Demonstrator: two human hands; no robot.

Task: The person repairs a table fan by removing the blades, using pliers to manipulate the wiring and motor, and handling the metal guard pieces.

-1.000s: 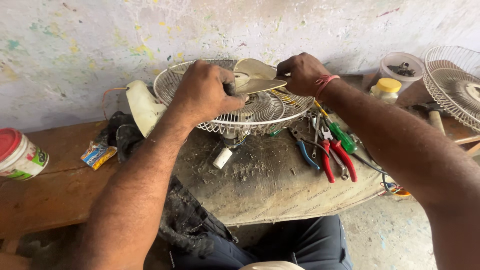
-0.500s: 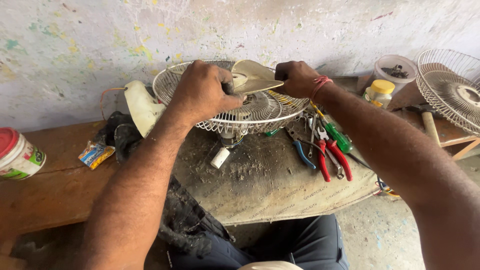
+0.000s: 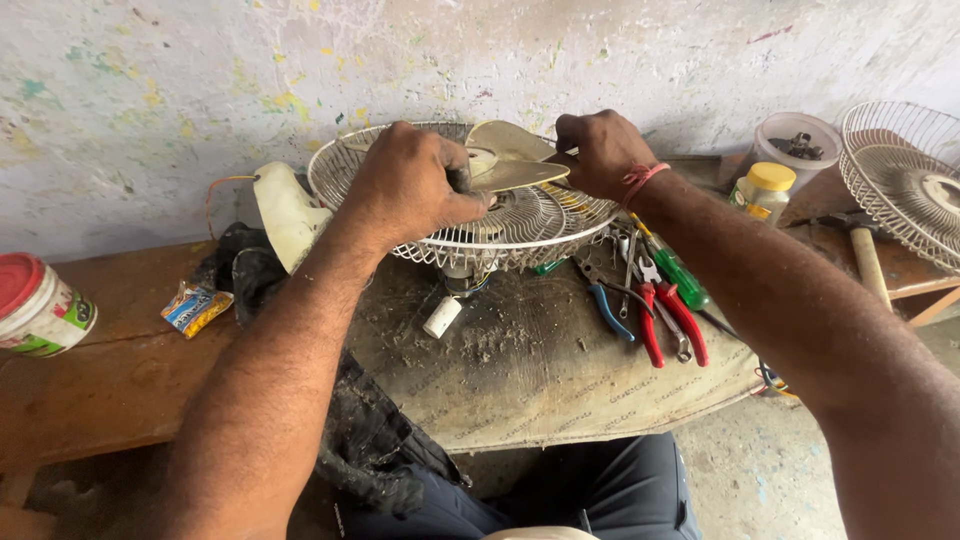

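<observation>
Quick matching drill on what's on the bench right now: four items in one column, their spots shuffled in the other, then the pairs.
1. fan blade
2. red-handled pliers
3. yellow-lidded jar
4. red-lidded tub

A. far left on the wooden bench
B. inside the wire fan guard, between left hand and right hand
C. on the dusty cloth, right of the guard
D. by the wall, beyond the right forearm

Pairs: 1-B, 2-C, 3-D, 4-A

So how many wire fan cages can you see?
2. One wire cage lies under both hands, left hand and right hand, on the bench. Another wire cage sits far right, partly cut off.
</observation>
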